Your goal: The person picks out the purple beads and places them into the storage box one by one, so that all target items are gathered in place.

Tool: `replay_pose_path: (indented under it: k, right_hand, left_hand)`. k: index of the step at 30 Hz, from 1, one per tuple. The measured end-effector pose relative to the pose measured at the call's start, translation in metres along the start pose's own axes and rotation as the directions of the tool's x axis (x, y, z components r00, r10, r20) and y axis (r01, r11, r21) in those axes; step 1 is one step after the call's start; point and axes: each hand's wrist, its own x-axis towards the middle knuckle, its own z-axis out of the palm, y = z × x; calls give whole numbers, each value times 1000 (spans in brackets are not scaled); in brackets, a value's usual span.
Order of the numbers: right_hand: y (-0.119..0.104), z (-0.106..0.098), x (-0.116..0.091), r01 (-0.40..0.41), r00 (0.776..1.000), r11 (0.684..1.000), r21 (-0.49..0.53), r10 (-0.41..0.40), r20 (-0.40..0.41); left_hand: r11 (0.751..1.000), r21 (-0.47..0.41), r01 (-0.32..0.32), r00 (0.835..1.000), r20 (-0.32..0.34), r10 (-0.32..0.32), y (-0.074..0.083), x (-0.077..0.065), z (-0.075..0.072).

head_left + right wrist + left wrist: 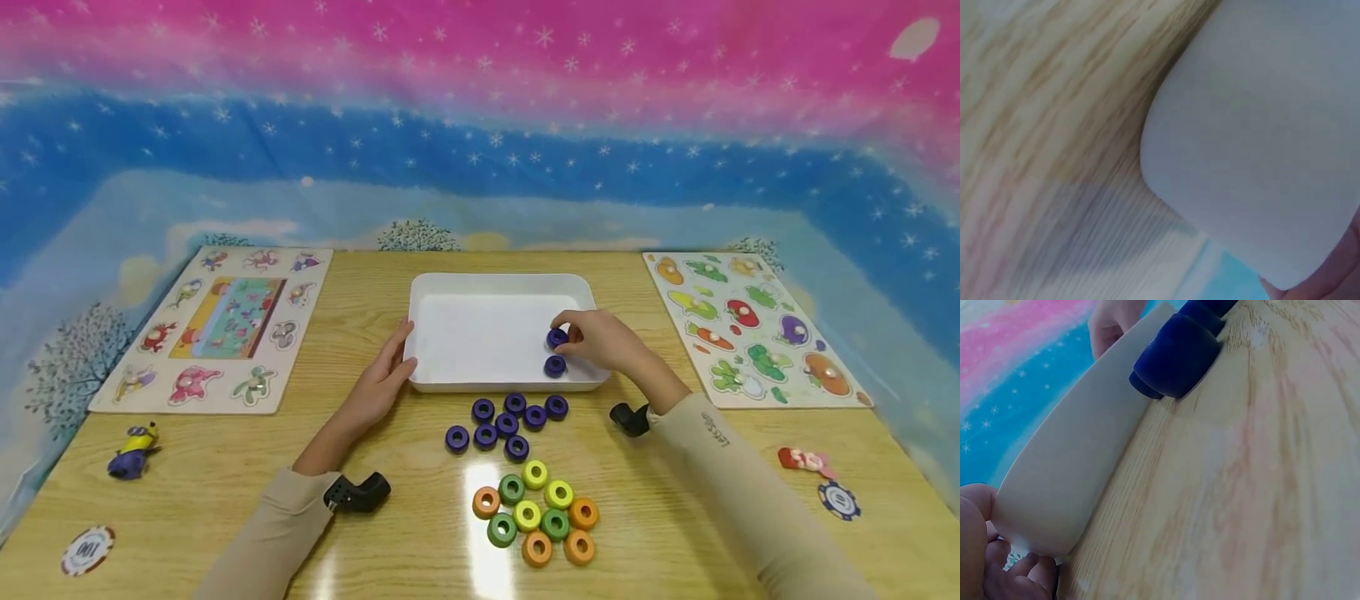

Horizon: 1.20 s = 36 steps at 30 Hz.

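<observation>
A white rectangular tray (480, 333) lies on the wooden table. My left hand (377, 385) holds it at the left end, the thumb near the front corner; the left wrist view shows curled fingers (1019, 578) against the tray's end. My right hand (606, 340) reaches over the right wall and pinches a purple ring (557, 332) inside the tray. A second purple ring (555, 366) sits in front of it, near the right end. Several more purple rings (507, 425) lie on the table before the tray. Only the tray's outer wall (1254, 137) and some fingers show in the right wrist view.
Nearer the front are several yellow rings (527, 516), green rings (555, 524) and orange rings (537, 549). Puzzle boards flank the tray, one left (165, 375), one right (738, 350). A minion figure (133, 452), a small red-and-pink figure (804, 459) and poker chips (839, 500) lie at the sides.
</observation>
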Motion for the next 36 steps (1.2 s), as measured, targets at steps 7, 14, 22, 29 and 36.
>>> replay_pose_path:
  k: [7,14,22,29,36]
  right_hand:
    - [0,8,-1,4,999,1000,-19,-3,38]
    - [2,10,-3,7,999,1000,-14,-7,39]
    - [0,-5,-12,-5,1000,999,43,6,-7]
    - [-6,-21,-35,56,998,975,216,-46,-49]
    - [-14,-17,-58,133,989,944,302,-146,22]
  left_hand:
    - [1000,6,3,1000,25,-3,0,-2,1]
    - [1000,23,-9,1000,25,9,-1,-2,2]
    - [999,34,-17,1000,14,16,-1,0,2]
    - [998,56,4,1000,3,-4,1,2,0]
    - [999,50,0,1000,-3,0,1,1,-1]
